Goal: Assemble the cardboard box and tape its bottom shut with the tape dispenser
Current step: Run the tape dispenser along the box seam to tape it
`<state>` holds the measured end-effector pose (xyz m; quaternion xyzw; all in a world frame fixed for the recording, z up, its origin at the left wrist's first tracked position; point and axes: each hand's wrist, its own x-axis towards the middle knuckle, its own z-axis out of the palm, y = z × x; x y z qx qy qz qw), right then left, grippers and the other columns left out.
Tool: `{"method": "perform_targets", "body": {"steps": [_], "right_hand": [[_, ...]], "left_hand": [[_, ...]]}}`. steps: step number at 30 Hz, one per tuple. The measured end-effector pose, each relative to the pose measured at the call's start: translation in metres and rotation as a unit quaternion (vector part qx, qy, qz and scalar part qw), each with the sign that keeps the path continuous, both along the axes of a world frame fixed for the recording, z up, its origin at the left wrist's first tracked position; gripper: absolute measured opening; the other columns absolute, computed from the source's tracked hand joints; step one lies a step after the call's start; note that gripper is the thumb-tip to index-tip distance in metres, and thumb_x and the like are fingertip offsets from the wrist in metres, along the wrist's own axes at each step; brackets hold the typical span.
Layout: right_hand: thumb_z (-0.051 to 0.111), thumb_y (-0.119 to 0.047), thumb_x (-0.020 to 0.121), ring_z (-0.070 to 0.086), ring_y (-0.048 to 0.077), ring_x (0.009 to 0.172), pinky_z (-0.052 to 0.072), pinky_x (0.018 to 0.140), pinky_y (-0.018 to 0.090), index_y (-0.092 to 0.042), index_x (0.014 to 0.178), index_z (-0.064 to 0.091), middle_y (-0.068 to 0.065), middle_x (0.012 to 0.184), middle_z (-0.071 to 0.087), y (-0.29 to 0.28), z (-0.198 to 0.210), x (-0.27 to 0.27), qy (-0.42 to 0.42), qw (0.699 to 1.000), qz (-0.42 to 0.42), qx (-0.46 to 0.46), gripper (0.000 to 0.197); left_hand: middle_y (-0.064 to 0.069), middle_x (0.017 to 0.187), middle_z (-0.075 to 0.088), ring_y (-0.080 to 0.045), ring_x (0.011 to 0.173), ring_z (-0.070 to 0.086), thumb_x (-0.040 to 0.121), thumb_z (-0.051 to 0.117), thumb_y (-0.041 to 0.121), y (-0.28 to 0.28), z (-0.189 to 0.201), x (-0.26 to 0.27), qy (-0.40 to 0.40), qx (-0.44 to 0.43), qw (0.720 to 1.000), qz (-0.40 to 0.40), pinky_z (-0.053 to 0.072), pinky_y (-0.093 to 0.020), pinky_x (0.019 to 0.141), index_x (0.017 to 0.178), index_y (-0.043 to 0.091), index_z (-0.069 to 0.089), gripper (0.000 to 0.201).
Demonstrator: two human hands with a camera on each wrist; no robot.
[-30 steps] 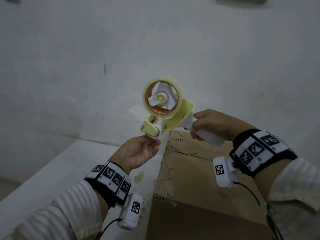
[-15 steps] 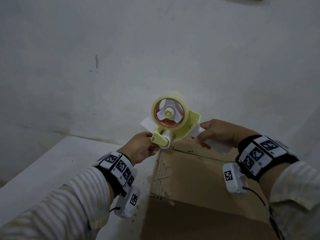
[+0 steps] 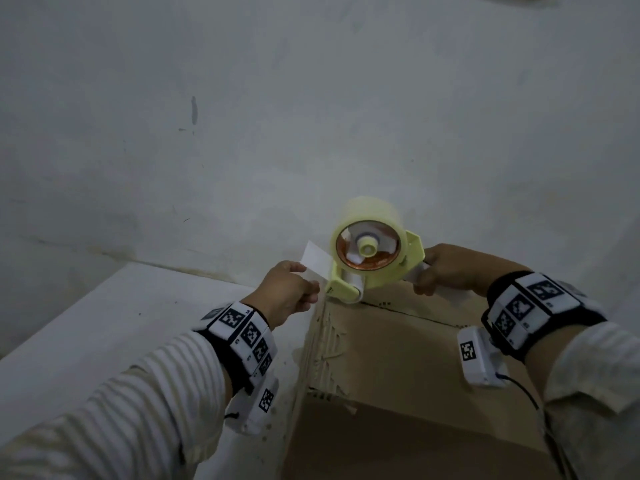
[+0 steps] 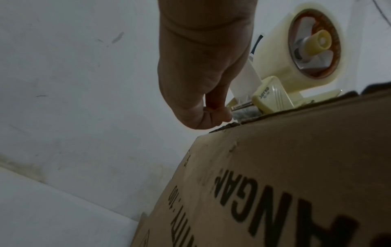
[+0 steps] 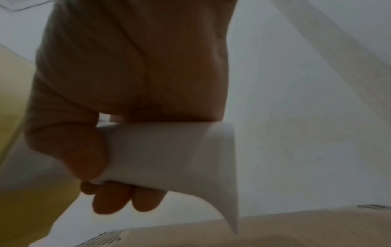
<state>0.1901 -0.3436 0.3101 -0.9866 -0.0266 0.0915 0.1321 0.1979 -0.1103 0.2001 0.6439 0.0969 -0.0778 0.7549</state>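
Note:
A brown cardboard box (image 3: 398,358) stands with its flaps folded shut, and a seam runs across its top. A yellow tape dispenser (image 3: 372,263) with a clear tape roll sits with its roller at the box's far left corner, on the seam's end. My right hand (image 3: 441,271) grips the dispenser's white handle (image 5: 169,150). My left hand (image 3: 291,296) is beside the dispenser's mouth, its fingertips (image 4: 213,114) pinched together on the tape end there. A white flap (image 3: 315,261) sticks out above that hand. The box's printed side (image 4: 296,183) fills the left wrist view.
The box rests on a white table (image 3: 104,341) that runs off to the left. A bare white wall (image 3: 311,116) rises close behind the box and the dispenser.
Both hands have lowered the dispenser from mid-air onto the box's far left corner. The left hand stays at the dispenser's mouth.

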Motion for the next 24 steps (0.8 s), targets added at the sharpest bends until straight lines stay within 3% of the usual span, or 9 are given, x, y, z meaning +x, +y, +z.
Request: {"method": "perform_targets", "body": {"steps": [2, 5, 8, 13, 17, 21, 24], "right_hand": [[0.07, -0.008, 0.073, 0.055, 0.026, 0.08, 0.044, 0.073, 0.035, -0.003, 0.087, 0.068, 0.013, 0.086, 0.061, 0.003, -0.002, 0.003, 0.004, 1.0, 0.004, -0.017, 0.015], [0.068, -0.007, 0.075, 0.057, 0.03, 0.088, 0.046, 0.075, 0.037, -0.012, 0.079, 0.064, 0.011, 0.092, 0.06, 0.007, -0.004, 0.003, 0.015, 0.999, 0.005, -0.039, 0.008], [0.068, -0.006, 0.075, 0.051, 0.026, 0.087, 0.041, 0.07, 0.031, -0.007, 0.093, 0.067, 0.011, 0.098, 0.057, 0.01, -0.009, 0.002, 0.034, 0.998, -0.018, -0.059, 0.017], [0.067, -0.003, 0.075, 0.05, 0.025, 0.088, 0.039, 0.071, 0.031, -0.013, 0.088, 0.063, 0.012, 0.099, 0.058, 0.014, -0.016, 0.004, 0.053, 0.996, -0.032, -0.071, 0.016], [0.065, -0.001, 0.075, 0.048, 0.025, 0.085, 0.039, 0.059, 0.028, -0.014, 0.085, 0.061, 0.011, 0.096, 0.056, 0.016, -0.017, 0.003, 0.054, 0.995, -0.029, -0.08, 0.017], [0.065, 0.0, 0.073, 0.048, 0.024, 0.08, 0.041, 0.063, 0.027, -0.016, 0.078, 0.062, 0.01, 0.093, 0.057, 0.015, -0.019, 0.003, 0.054, 0.995, -0.023, -0.077, 0.017], [0.064, 0.001, 0.072, 0.047, 0.022, 0.074, 0.037, 0.056, 0.025, -0.017, 0.074, 0.062, 0.009, 0.091, 0.056, 0.015, -0.019, 0.003, 0.051, 0.996, -0.025, -0.076, 0.018]], "left_hand": [[-0.012, 0.069, 0.057, -0.02, 0.051, 0.049, 0.087, 0.056, -0.008, -0.002, -0.005, 0.0, 0.008, 0.0, 1.0, 0.0, 0.038, -0.025, 0.043, 0.131, -0.002, 0.037, 0.049], [-0.013, 0.072, 0.058, -0.02, 0.053, 0.047, 0.088, 0.055, -0.009, -0.005, -0.01, -0.002, 0.022, -0.014, 1.0, 0.005, 0.037, -0.027, 0.047, 0.13, 0.003, 0.037, 0.047], [-0.014, 0.074, 0.057, -0.021, 0.054, 0.046, 0.09, 0.053, -0.007, -0.009, -0.015, -0.006, 0.03, -0.029, 0.999, -0.001, 0.036, -0.029, 0.049, 0.129, 0.005, 0.035, 0.045], [-0.014, 0.075, 0.056, -0.02, 0.056, 0.046, 0.091, 0.052, -0.004, -0.01, -0.018, -0.008, 0.033, -0.029, 0.999, -0.012, 0.04, -0.03, 0.053, 0.131, 0.005, 0.034, 0.045], [-0.019, 0.081, 0.055, -0.019, 0.055, 0.041, 0.09, 0.056, 0.002, -0.011, -0.02, -0.007, 0.017, 0.019, 1.0, -0.009, 0.036, -0.03, 0.053, 0.13, 0.007, 0.037, 0.044], [-0.014, 0.081, 0.052, -0.018, 0.054, 0.039, 0.089, 0.06, 0.013, -0.016, -0.02, -0.008, 0.012, 0.065, 0.998, -0.009, 0.034, -0.03, 0.053, 0.127, 0.01, 0.039, 0.043], [-0.009, 0.088, 0.045, -0.017, 0.061, 0.037, 0.087, 0.064, 0.021, -0.011, -0.019, -0.012, 0.035, 0.127, 0.991, -0.029, 0.034, -0.027, 0.051, 0.113, 0.01, 0.043, 0.035]]}}
